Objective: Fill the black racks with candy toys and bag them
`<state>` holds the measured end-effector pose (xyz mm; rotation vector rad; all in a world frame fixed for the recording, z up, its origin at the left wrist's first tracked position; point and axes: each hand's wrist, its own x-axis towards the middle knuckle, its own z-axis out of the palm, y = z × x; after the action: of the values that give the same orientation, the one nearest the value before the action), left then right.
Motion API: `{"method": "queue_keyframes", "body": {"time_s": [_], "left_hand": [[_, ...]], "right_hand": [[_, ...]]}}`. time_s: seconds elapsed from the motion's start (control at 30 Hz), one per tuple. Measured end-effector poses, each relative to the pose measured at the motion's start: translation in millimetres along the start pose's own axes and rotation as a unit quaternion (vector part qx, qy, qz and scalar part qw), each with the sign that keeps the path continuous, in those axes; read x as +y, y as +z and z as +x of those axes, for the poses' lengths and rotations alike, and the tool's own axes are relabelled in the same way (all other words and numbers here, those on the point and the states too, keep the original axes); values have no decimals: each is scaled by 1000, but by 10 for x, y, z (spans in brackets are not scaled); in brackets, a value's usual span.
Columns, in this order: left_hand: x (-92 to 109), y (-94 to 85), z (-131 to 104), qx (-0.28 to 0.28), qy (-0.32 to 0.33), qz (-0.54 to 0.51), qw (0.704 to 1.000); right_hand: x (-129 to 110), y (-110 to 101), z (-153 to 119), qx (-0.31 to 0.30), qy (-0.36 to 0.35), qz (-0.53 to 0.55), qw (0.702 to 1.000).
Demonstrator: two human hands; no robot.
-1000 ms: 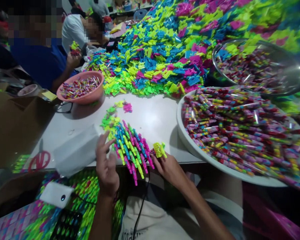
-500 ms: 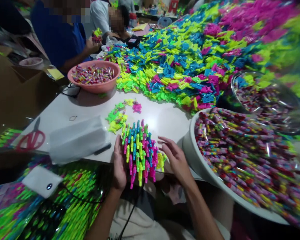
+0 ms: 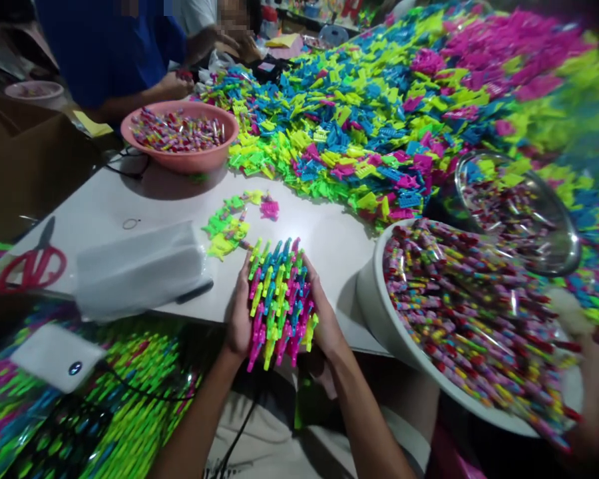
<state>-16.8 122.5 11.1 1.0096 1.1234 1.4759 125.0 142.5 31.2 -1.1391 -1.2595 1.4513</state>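
Observation:
A bundle of small plastic toys [image 3: 280,303], in rows of pink, yellow, green and blue, stands between my hands at the near edge of the white table. My left hand [image 3: 239,316] lies along its left side, fingers partly hidden behind it. Against its right side presses my right hand [image 3: 325,313], so the bundle is squeezed between both palms. Just beyond it, loose green and yellow toy pieces [image 3: 224,233] lie on the table, with a pink piece [image 3: 269,209] beside them.
Scissors [image 3: 34,263], a clear plastic bag stack [image 3: 140,269] and a rubber band [image 3: 130,224] lie left. A pink basin [image 3: 180,156], white tub [image 3: 379,299] and metal bowl [image 3: 572,246] hold wrapped sticks. Loose toys [image 3: 339,133] pile behind. A co-worker [image 3: 104,60] sits far left.
My right hand has moved left from beside the bundle and now presses on its right side. A yellow piece at the bundle's right now sits closer in. The camera view has shifted slightly.

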Motion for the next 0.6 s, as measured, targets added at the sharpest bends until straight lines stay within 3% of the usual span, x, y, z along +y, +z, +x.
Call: {"method": "queue_keyframes", "body": {"time_s": [0.1,0.17,0.27,0.4,0.5,0.6], "left_hand": [[160,-172,-85,12,2,15,1000],[335,-285,-130,-17,60,117,991],[648,-323,-141,-111,163,300,933],[954,-94,-88,-219,235,479,817],[1029,109,-56,-291,239,553,743],[1003,199,-42,-332,237,590,697]], "right_hand": [[156,-184,-131,104,-29,-83,991],[260,-287,-297,145,-29,-130,980],[335,-364,-587,79,-47,-200,975],[291,-373,-790,-30,-118,-281,952],[270,-381,-766,-60,-152,-323,932],[320,-382,-713,-70,-188,-364,910]]}}
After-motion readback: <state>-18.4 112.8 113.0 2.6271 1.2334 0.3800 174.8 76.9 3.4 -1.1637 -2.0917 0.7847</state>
